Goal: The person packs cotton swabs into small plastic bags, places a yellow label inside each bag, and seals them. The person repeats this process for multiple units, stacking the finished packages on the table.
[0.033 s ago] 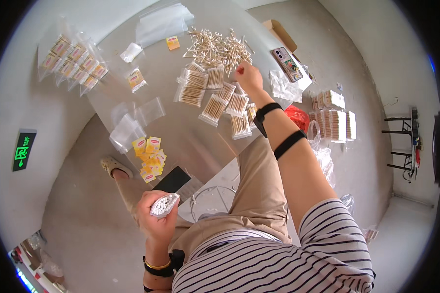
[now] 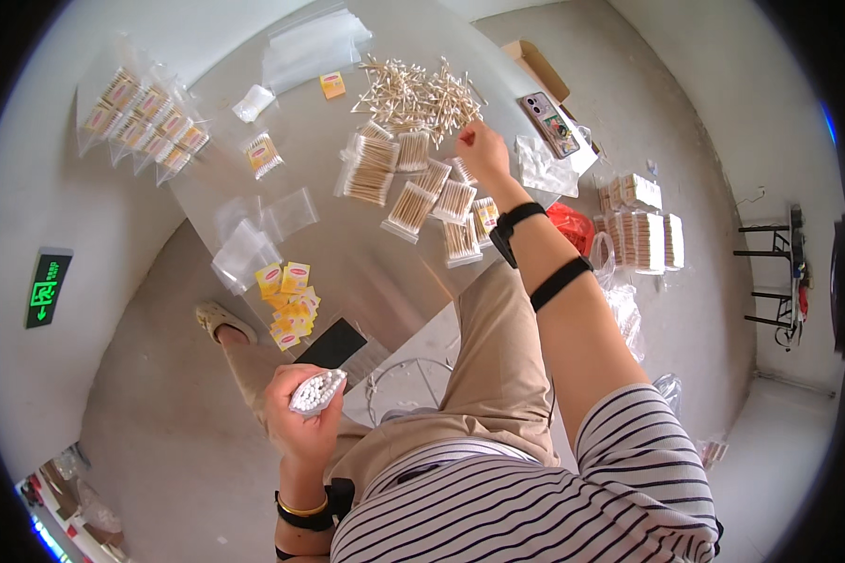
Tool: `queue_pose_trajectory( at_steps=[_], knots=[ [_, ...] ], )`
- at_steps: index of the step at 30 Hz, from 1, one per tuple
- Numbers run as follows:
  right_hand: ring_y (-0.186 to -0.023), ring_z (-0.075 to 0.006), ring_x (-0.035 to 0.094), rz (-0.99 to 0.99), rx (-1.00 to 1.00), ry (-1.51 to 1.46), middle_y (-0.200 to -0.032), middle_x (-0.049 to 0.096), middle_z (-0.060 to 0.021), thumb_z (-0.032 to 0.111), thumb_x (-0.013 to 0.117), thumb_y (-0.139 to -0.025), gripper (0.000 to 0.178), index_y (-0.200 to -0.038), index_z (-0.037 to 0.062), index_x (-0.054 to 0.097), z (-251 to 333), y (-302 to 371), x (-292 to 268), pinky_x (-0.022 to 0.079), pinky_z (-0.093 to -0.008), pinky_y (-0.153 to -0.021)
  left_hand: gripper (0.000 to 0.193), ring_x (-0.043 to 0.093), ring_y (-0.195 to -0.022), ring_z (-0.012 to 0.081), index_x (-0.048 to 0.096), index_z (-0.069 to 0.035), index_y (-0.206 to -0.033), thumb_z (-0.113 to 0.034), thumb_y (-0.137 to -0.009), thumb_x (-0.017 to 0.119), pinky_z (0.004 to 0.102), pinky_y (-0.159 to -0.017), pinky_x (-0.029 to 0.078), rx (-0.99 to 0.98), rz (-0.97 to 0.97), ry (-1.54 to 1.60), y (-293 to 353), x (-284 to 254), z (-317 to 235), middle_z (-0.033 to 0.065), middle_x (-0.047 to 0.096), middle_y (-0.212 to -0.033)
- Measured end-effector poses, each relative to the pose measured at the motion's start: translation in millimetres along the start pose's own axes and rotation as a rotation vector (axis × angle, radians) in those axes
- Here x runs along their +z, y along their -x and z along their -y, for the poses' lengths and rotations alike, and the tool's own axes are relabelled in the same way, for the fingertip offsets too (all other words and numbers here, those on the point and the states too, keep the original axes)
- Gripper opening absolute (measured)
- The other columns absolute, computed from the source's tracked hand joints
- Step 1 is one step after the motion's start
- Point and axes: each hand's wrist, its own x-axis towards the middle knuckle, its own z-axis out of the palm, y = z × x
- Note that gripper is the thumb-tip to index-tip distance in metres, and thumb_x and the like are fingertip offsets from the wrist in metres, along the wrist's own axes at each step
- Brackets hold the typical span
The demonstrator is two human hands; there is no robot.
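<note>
My left hand [image 2: 296, 418] is wrapped round a small clear bag of cotton swabs [image 2: 317, 391], its white tips facing up, near my lap. Over the right edge of a loose heap of cotton swabs [image 2: 413, 92], my right hand [image 2: 484, 153] is closed with its fingers curled in. Whatever it may hold is hidden. Just left of that hand and below the heap lie several filled swab bags [image 2: 410, 208]. One bag with a yellow card [image 2: 485, 216] inside lies by my right wrist.
On the metal table [image 2: 366, 281] are yellow cards [image 2: 291, 302], empty clear bags [image 2: 244, 255], a black pad [image 2: 331, 344] and a phone [image 2: 550, 124]. Packed bags [image 2: 145, 122] sit at the far left. Stacked swab packs [image 2: 640, 239] stand on the floor at right, by a red bag [image 2: 571, 225].
My right hand has shifted slightly to the right, away from the swab heap. The left hand with its bag stays put.
</note>
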Motion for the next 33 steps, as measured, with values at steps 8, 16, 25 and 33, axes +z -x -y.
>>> queue_pose_trajectory(
  at_steps=[8, 16, 25, 33],
  knots=[
    [-0.089, -0.011, 0.068, 0.087, -0.027, -0.691, -0.096, 0.075, -0.004, 0.01, 0.069, -0.095, 0.018, -0.109, 0.0001, 0.074, 48, 73, -118, 0.053, -0.0268, -0.083, 0.045, 0.062, -0.09, 0.0196, 0.05, -0.004, -0.117, 0.004, -0.085, 0.08, 0.032, -0.082, 0.052, 0.267, -0.039, 0.031, 14, -6, -47, 0.0128, 0.064, -0.102],
    [-0.098, -0.0086, 0.064, 0.411, -0.317, -1.085, -0.106, 0.072, -0.0033, 0.01, 0.069, -0.1, 0.015, -0.11, -0.001, 0.07, 174, 236, -247, 0.051, -0.0252, -0.09, 0.045, 0.065, -0.088, 0.0219, 0.052, -0.004, -0.116, 0.004, -0.083, 0.082, 0.0332, -0.078, 0.053, 0.478, -0.096, -0.053, 52, -21, -90, 0.0125, 0.068, -0.099],
    [-0.082, -0.0217, 0.064, 0.17, -0.991, -0.657, -0.089, 0.07, -0.0049, 0.004, 0.08, -0.084, 0.012, -0.092, 0.0039, 0.071, 223, 331, -301, 0.05, -0.033, -0.074, 0.045, 0.068, -0.084, 0.0242, 0.053, -0.005, -0.114, 0.004, -0.081, 0.082, 0.033, -0.072, 0.054, 0.579, -0.176, -0.163, 87, -33, -120, 0.0119, 0.071, -0.095],
    [-0.077, -0.0235, 0.061, 0.109, -1.19, -0.495, -0.086, 0.067, -0.0042, 0.003, 0.084, -0.074, 0.022, -0.092, 0.0057, 0.07, 233, 349, -309, 0.049, -0.0353, -0.067, 0.05, 0.068, -0.081, 0.0265, 0.055, -0.006, -0.113, 0.008, -0.073, 0.082, 0.0348, -0.071, 0.055, 0.603, -0.177, -0.218, 97, -36, -131, 0.0112, 0.071, -0.096]
  ],
)
